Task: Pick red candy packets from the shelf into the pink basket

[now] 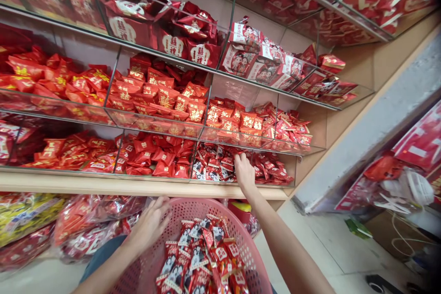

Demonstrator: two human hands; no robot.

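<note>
Two hands: left (pixel 151 225) grips one basket (pixel 255 262); right (pixel 244 172) grip on packets (pixel 213 167) unclear.

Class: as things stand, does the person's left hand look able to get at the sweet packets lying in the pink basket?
Probably yes. The left hand rests on the pink basket rim, the basket is open on top, and nothing covers the sweet packets just beside it.

The right hand (pixel 244 171) is stretched forward and up on a bare, nearly straight forearm, back of the hand facing the camera, fingers (pixel 238 158) curled downward and bunched together. The left hand (pixel 151 224) is lower and nearer, wrist bent, palm down, fingers (pixel 164 204) loosely spread and bent
</note>
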